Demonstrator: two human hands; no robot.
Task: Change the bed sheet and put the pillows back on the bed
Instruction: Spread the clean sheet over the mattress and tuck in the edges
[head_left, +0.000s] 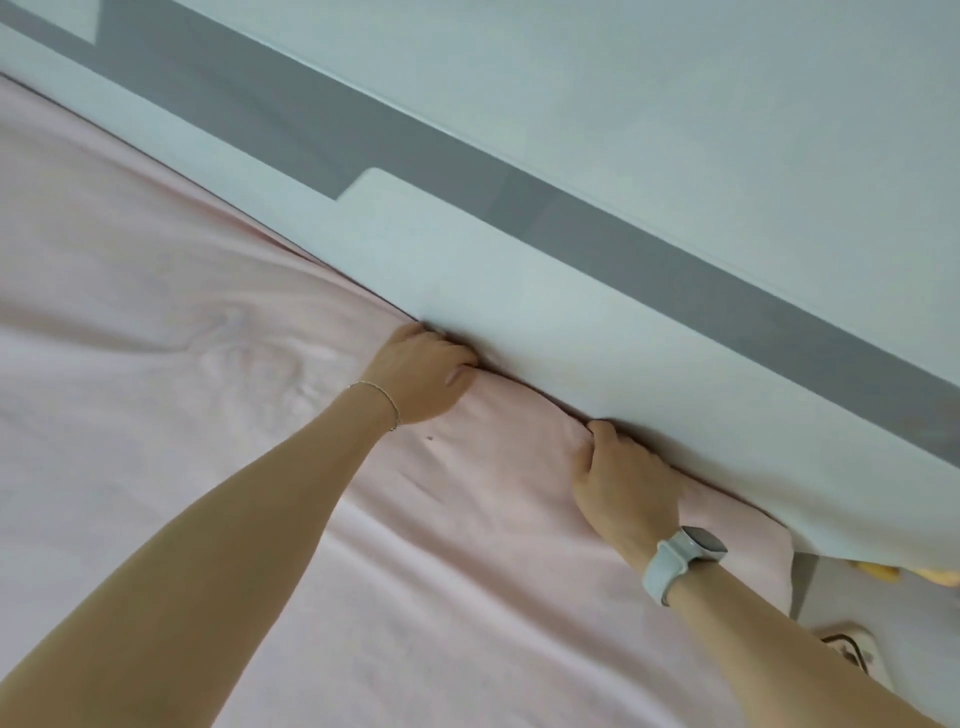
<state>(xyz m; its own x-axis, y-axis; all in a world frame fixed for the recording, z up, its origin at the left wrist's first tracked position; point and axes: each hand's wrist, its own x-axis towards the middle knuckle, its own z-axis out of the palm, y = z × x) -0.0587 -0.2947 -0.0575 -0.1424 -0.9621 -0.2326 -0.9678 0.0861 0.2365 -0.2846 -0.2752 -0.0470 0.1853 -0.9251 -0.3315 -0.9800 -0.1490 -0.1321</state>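
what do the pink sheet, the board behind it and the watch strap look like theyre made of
Pink sheet: soft matte woven fabric, probably cotton; it wrinkles near the hands.
Board: rigid, smooth, pale painted panel, maybe wood or laminate; flat, sharp-edged.
Watch strap: pale, smooth, likely silicone.

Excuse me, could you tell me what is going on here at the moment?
A person is fitting a pink bed sheet along the edge where the mattress meets the pale bed frame board. The left hand and the right hand both have their fingers pushed down into the gap beside the board, tucking the sheet in. The sheet is spread over the bed but wrinkled. No pillows are in view.
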